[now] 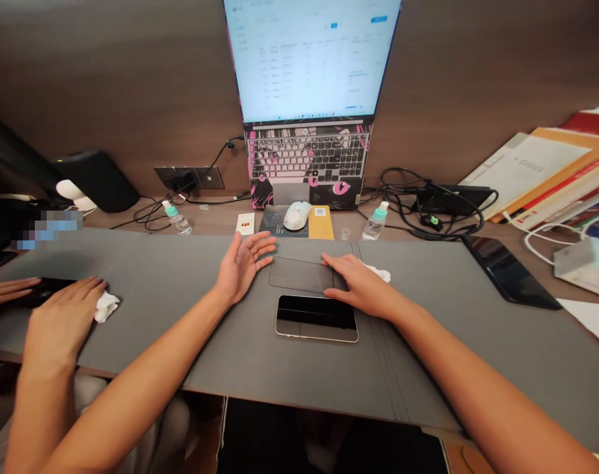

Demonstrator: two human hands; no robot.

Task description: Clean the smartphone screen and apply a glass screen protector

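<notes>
On the grey desk mat (181, 342) lies a phone (316, 318) with a dark screen facing up. Just behind it sits a flat grey rounded slab (297, 273), maybe a second device lying face down. My left hand (243, 263) stands on its edge just left of the slab, fingers spread and open, holding nothing. My right hand (359, 286) lies flat on the slab's right end, fingers stretched out. A bit of white wipe (381, 271) shows from under that hand.
A laptop (309, 158) with a pink patterned keyboard stands at the back, with a mouse (297, 215) and two small bottles (376, 222) before it. Cables and a charger (447, 197) lie to the right, beside folders (551, 171) and a dark tablet (507, 273). Another person's hands (62, 309) rest on the left with a white wipe.
</notes>
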